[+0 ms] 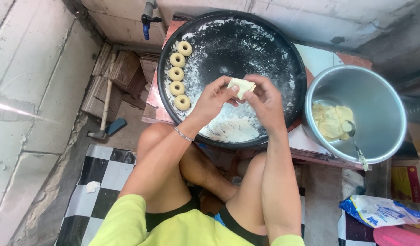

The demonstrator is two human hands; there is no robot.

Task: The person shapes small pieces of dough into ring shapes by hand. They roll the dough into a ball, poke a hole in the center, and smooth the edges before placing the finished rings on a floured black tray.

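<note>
Above the round black tray, dusted with flour: left hand and right hand closed together on a pale piece of dough, fingertips pinching it from both sides, held clear of the tray's floured middle. Along the tray's left edge: five ring-shaped dough pieces in a curved row. Right of the tray: a metal bowl with more dough and a spoon.
</note>
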